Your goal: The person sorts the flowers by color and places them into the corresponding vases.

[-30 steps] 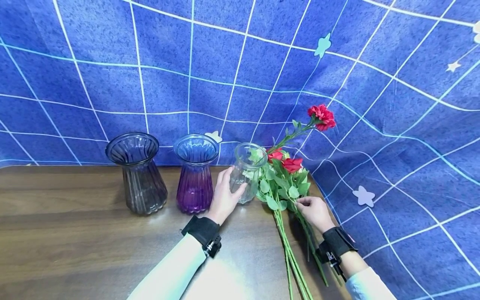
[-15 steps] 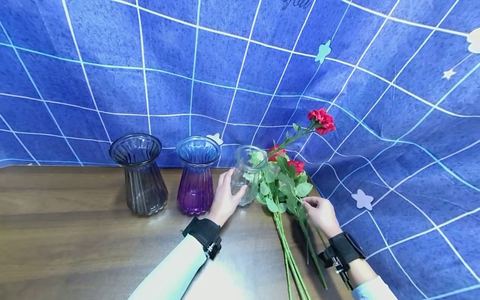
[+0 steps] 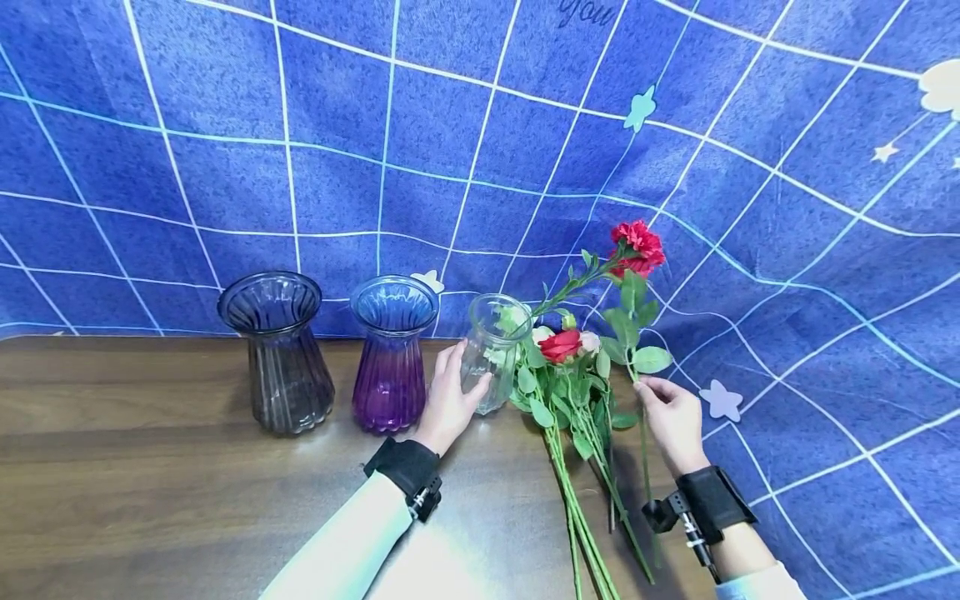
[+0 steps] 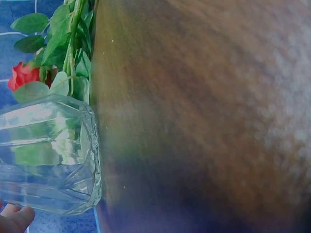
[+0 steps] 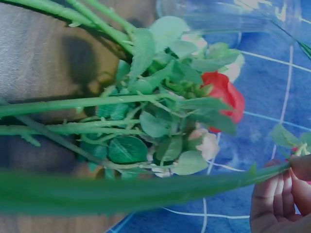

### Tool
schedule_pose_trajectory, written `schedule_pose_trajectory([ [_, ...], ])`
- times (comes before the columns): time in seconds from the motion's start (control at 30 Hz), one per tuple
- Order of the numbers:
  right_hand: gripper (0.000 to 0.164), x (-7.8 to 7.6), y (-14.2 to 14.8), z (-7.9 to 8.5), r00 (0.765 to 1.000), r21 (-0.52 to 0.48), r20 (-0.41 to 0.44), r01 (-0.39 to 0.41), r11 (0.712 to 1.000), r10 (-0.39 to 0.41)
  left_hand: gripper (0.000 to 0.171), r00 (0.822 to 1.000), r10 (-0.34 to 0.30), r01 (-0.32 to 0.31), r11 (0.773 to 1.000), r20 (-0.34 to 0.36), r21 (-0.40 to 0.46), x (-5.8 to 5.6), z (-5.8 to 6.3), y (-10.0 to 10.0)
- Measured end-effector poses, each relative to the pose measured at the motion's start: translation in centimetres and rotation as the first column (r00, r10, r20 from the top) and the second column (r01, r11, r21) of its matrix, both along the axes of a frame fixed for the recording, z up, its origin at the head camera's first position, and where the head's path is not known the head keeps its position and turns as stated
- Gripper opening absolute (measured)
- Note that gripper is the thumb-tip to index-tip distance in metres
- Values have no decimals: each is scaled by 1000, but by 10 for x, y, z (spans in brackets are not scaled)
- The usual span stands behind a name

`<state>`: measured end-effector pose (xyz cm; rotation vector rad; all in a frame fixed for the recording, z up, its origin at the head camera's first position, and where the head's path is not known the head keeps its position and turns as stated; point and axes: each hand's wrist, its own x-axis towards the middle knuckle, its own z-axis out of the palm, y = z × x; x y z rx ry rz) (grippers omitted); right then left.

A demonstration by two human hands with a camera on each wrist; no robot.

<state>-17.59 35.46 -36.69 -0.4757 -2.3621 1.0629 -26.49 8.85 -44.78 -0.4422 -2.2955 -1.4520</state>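
Observation:
My left hand [image 3: 447, 398] holds a clear glass vase [image 3: 489, 383] by its left side, thumb in front; fingertips show below the vase in the left wrist view. A red carnation [image 3: 639, 242] leans out of this vase to the right. In my right hand [image 3: 673, 423], thumb and fingers pinch a leafy rose stem [image 3: 633, 367], raised upright at the right of the pile. Its bloom overlaps the carnation in the head view and cannot be told apart. Between the hands lies a pile of flowers with a red rose [image 3: 560, 345], pale blooms and long green stems [image 3: 573, 500].
Left of the clear vase stand a purple-blue glass vase [image 3: 390, 375] and a dark grey glass vase [image 3: 285, 375]. All are on a brown wooden table [image 3: 150, 483]. A blue cloth [image 3: 337, 150] with white grid lines hangs behind and along the right side.
My right hand has moved right and drawn the rose stem up out of the pile. Leaves in the pile shifted. My left hand stays on the clear vase.

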Motion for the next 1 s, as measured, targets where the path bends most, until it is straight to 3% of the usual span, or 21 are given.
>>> schedule_pose_trajectory([
  [0.2, 20, 5, 0, 16, 989, -71, -134, 48, 996, -57, 63, 1000, -1, 1, 1000, -3, 2, 0, -1, 0],
  [0.37, 18, 4, 1, 36, 954, -130, -284, 63, 990, -98, 63, 1000, -4, 4, 1000, -6, 5, -1, -1, -1],
  [0.47, 18, 4, 2, 49, 937, -153, -330, 67, 986, -115, 63, 1000, -1, 1, 1000, -4, 1, -1, -1, -1],
  [0.67, 8, 5, -1, 78, 894, -278, -435, -22, 960, -105, 63, 1000, -1, 1, 1000, -8, 12, 0, 0, -1],
  [1.0, 10, 5, -32, 119, 792, -338, -611, -236, 911, -22, 63, 1000, -1, 1, 1000, 8, 18, 0, -1, 1],
])
